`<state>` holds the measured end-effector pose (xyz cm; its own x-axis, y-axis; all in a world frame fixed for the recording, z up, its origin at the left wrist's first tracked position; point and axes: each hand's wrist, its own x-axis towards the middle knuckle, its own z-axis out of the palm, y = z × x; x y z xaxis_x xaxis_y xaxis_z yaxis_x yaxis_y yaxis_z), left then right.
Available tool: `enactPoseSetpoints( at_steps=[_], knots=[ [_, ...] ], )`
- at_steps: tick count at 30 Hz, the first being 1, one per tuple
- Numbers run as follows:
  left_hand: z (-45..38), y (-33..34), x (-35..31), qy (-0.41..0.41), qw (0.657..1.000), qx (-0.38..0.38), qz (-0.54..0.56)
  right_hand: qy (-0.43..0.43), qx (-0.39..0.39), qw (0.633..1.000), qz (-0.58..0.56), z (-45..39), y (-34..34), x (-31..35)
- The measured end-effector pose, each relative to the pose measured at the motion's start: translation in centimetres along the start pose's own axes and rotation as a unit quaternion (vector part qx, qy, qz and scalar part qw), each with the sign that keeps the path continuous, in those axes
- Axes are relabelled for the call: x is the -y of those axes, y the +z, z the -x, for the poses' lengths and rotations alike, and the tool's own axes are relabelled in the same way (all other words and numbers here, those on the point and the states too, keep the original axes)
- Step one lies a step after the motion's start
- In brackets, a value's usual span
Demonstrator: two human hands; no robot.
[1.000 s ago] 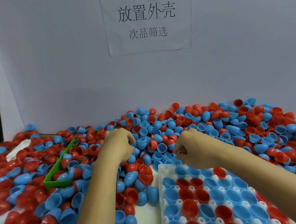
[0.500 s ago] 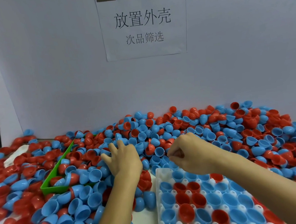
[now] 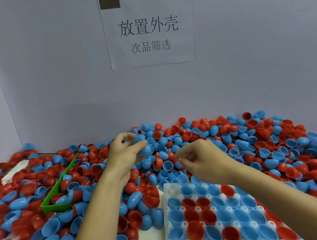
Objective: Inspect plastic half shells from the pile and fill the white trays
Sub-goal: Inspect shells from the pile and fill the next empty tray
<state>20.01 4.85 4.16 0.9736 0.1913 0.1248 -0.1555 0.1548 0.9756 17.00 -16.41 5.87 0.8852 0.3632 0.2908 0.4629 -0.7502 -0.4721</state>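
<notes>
Head view, 1 entry. Stock: pile (image 3: pixel 233 143) of red and blue plastic half shells, heaped across the bench against the white backboard (image 3: pixel 245 63), which carries a printed paper notice (image 3: pixel 148 30). White tray (image 3: pixel 166 200) at lower right, just beside the pile's near edge; its visible pockets mostly hold shells, open side up, a few pockets near the top edge bare. Green bin (image 3: pixel 54 206) at left, half buried, with shells inside. Handling, by my judgement: each shell looks thin, light, stiff and smooth, likely to skid or nest inside a neighbour; best taken at the rim, thumb on one side and finger on the other, with little squeeze. Grip, left: my left hand (image 3: pixel 123 154) is raised over the pile, thumb and fingers curled round a blue shell (image 3: pixel 139 139). Grip, right: my right hand (image 3: pixel 202 159) hovers low over the pile above the tray's far edge, fingers loosely bent and part open; whether the fingertips pinch anything I cannot tell.
</notes>
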Motion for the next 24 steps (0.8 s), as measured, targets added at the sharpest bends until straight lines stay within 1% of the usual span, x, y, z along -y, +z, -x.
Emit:
enactPoseSetpoints(
  at_steps=[3, 4, 6, 8, 10, 12, 14, 18, 24],
  knots=[
    [0.3, 0.7, 0.0, 0.047, 0.995, 0.083, -0.006, 0.040, -0.049, 0.994, -0.085, -0.5, -0.1, 0.6],
    [0.5, 1.0, -0.1, 0.082, 0.991, 0.105, -0.033, 0.060, -0.065, 0.989, -0.121, -0.8, -0.1, 0.9],
    [1.0, 1.6, -0.4, 0.162, 0.969, 0.142, -0.120, 0.105, -0.095, 0.973, -0.184, -1.2, -0.3, 1.4],
    [1.4, 2.2, -0.8, 0.210, 0.946, 0.178, -0.172, 0.112, -0.110, 0.967, -0.199, -1.7, -0.8, 1.5],
    [1.7, 2.7, -1.1, 0.231, 0.932, 0.197, -0.200, 0.083, -0.085, 0.975, -0.187, -1.9, -1.4, 1.2],
    [1.9, 3.0, -1.4, 0.250, 0.916, 0.197, -0.244, 0.049, -0.049, 0.986, -0.153, -1.8, -1.8, 1.0],
    [2.1, 3.1, -1.6, 0.261, 0.903, 0.195, -0.280, 0.029, -0.037, 0.991, -0.122, -1.6, -2.0, 0.8],
    [2.3, 3.4, -1.5, 0.266, 0.891, 0.201, -0.309, 0.005, -0.026, 0.997, -0.079, -1.3, -2.1, 0.5],
    [2.2, 3.8, -1.1, 0.256, 0.876, 0.223, -0.342, -0.053, -0.005, 0.998, 0.030, -1.4, -1.9, 0.8]
  ],
)
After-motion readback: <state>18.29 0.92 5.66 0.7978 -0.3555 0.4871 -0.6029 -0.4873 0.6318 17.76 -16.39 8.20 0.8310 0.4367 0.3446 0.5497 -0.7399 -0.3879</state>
